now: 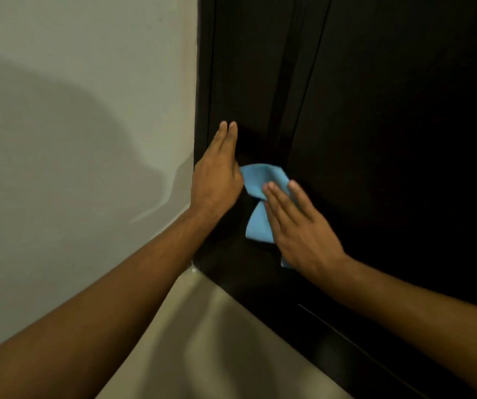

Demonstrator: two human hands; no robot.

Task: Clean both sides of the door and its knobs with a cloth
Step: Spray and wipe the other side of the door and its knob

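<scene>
The right hand (303, 228) pressed the blue cloth (260, 197) flat-fingered against the dark door (375, 110); the left hand (217, 174), fingers straight, rested on the door's edge.

door (375, 139): very dark brown, smooth, with a dull satin look; faint vertical lines run down its face, and no grain can be made out in the low light. door frame (204, 110): same dark, smooth finish. cloth (260, 180): light blue woven or microfibre fabric, matt, soft, folded into loose creases. wall (87, 96): pale painted plaster, matt, even, with slight ripples near the frame's lower edge. floor (217, 341): beige, smooth, with a soft sheen that mirrors light and shadow.
</scene>
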